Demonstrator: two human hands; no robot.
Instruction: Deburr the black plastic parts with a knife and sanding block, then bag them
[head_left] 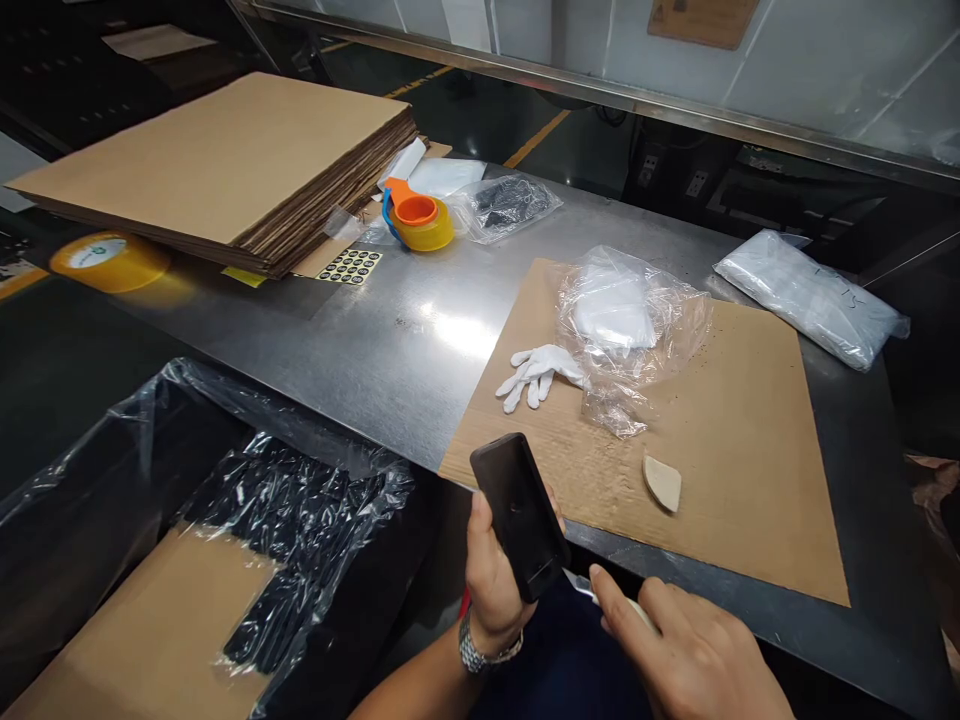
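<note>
A black, shallow rectangular tray-like part (517, 515) is tilted in my left hand (491, 570), with the thumb on its near side and fingertips showing at the far edge. My right hand (686, 640) is closed around the pale handle of a small knife (581, 584); its blade points at the lower corner of the black part. Beyond my hands, a white glove (541, 372) and a beige wedge-shaped pad (662, 484) lie on a cardboard sheet (735, 430).
Clear plastic bags (622, 310) lie on the cardboard. A cardboard stack (225, 150), yellow tape rolls (431, 228) and a sticker sheet (351, 267) are at the left of the metal table (352, 350). A plastic-lined bin (172, 600) stands at lower left; a wrapped packet (810, 295) is at right.
</note>
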